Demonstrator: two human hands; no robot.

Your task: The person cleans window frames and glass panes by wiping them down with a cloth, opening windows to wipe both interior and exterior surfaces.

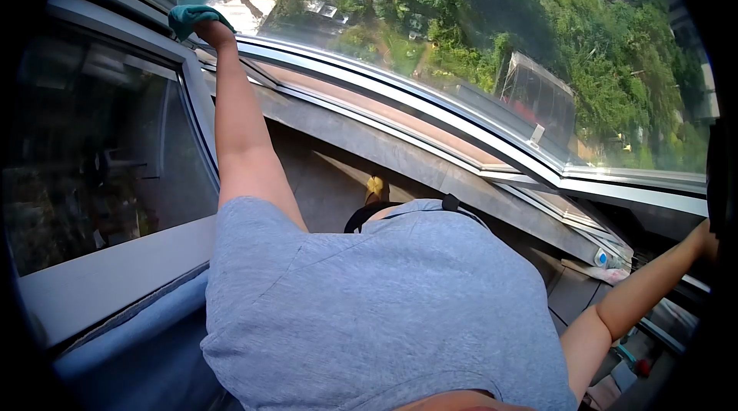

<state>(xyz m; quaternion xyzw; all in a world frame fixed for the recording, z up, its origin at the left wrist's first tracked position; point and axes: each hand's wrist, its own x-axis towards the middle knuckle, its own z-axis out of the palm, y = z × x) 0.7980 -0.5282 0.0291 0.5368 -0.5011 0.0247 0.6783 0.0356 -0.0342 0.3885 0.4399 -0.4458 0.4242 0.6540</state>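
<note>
My left arm stretches up to the far left, where my left hand (214, 32) holds a teal cloth (191, 19) against the window glass beside the frame corner. The cloth covers most of the fingers. Off to the right, my right hand (706, 242) reaches the dark edge of the view, close to a dark upright part of the window frame. Its fingers are hidden there. The large window pane (461, 96) spans the top of the view, with smudges and glare on it.
An opened window sash (196, 96) stands on the left, above blue fabric (154, 342). A grey ledge (369, 146) runs below the white rail (400, 100). Near its right end sits a bottle with a blue label (600, 257). Several items lie at lower right. Greenery shows outside.
</note>
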